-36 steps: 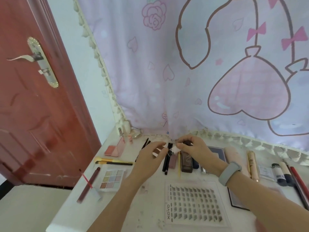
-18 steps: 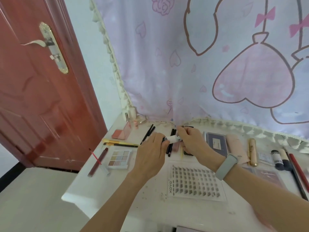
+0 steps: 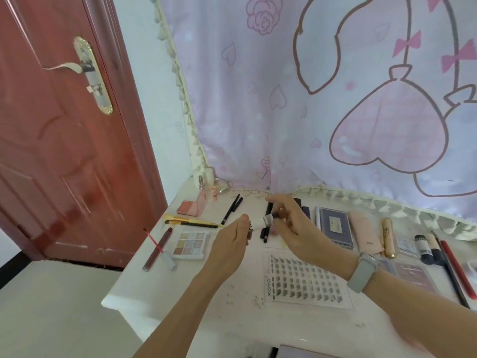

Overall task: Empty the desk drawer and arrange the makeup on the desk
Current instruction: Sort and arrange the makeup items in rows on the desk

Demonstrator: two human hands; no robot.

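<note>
Both hands meet over the middle of the white desk [image 3: 154,288]. My left hand [image 3: 229,244] pinches one end of a small white tube [image 3: 260,223]. My right hand [image 3: 294,226] grips the other end, where a dark tip shows between the fingers. Makeup lies in rows on the desk: an eyeshadow palette [image 3: 191,244], a pink blush compact [image 3: 189,208], a dark red lip gloss [image 3: 157,248], yellow-handled brushes [image 3: 191,221], black pencils [image 3: 232,208] and a clear lash tray [image 3: 304,280]. The drawer front is barely visible at the bottom edge.
A navy case [image 3: 334,224], a pink pouch [image 3: 365,232], a gold tube [image 3: 388,236] and dark pencils [image 3: 449,264] fill the desk's right side. Small bottles [image 3: 206,179] stand in the back left corner. A pink curtain [image 3: 309,99] hangs behind. A red door [image 3: 64,138] stands left.
Both hands lifted off the desk and came together holding the small white tube. The right hand now draws its end slightly away. The camera view tilted down and right.
</note>
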